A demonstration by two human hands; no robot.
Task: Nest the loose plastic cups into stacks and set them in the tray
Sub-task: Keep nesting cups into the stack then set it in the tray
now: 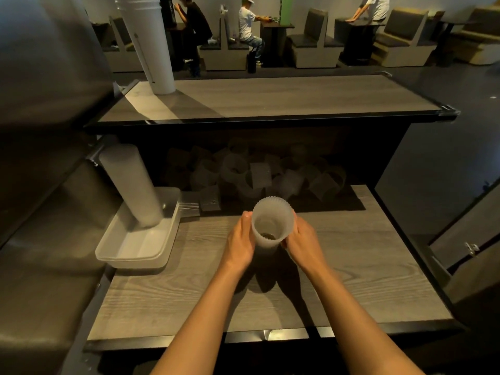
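1. Both my hands are on one translucent ribbed plastic cup, held upright just above the grey wood-grain counter, mouth open toward me.
2. My left hand wraps the cup's left side, fingers curled round the wall; my right hand grips the right side the same way, thumb near the base.
3. I can't tell whether this is a single cup or a short nested stack; something small and dark shows at the bottom inside.
4. At my left sits one clear rectangular plastic tray on the counter's left edge, and one tall frosted stack of nested cups stands in its far end, leaning left.
5. Behind my hands, in the shadow under the upper shelf, lies a heap of loose translucent cups, tumbled on their sides and touching each other; I make out a dozen or more, but the dark hides an exact count.
6. Beside the tray, two ribbed cups lie flat near the heap's left end.
7. On the upper shelf, one tall white cup stack stands at the left.
8. Three people are at booths in the background.
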